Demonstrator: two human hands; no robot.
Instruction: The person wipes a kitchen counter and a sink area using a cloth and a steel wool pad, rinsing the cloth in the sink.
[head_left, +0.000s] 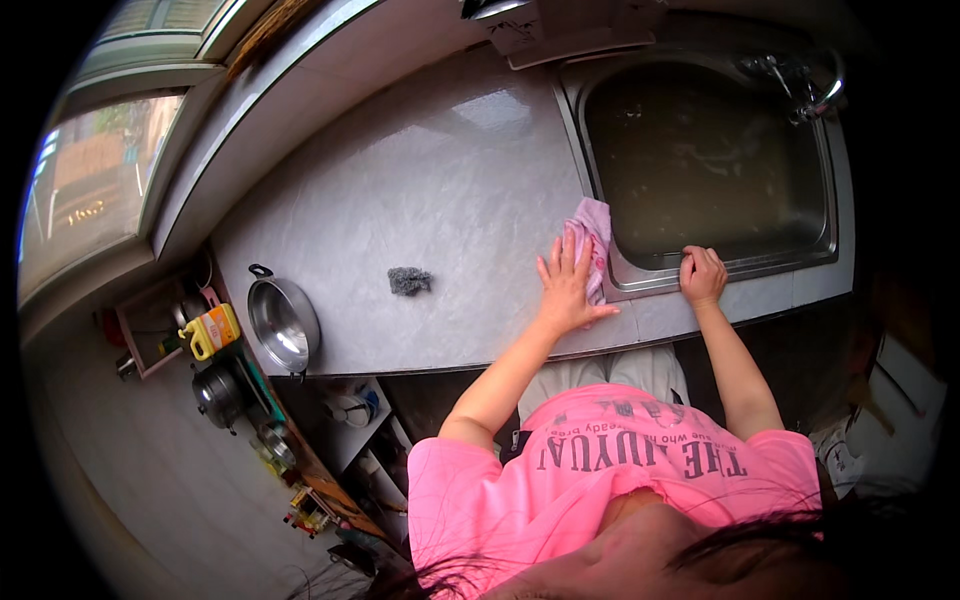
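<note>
My left hand (568, 289) lies flat with its fingers spread over a pink cloth (598, 219). That cloth is bunched on the grey countertop (480, 202), against the left edge of the stainless steel sink (780, 264). Curled into a loose fist, my right hand (703, 277) rests at the sink's front rim, and no object shows in it. Murky water (697, 165) stands in the basin. Well to the left of my left hand, a grey scouring pad (409, 280) sits on the counter.
A steel pot (283, 322) with black handles stands at the counter's left end. Beyond it are a yellow jug (212, 331), a dark lidded pot (216, 396) and several small containers. A chrome faucet (814, 94) curves over the sink's far right corner. Windows (97, 187) line the left.
</note>
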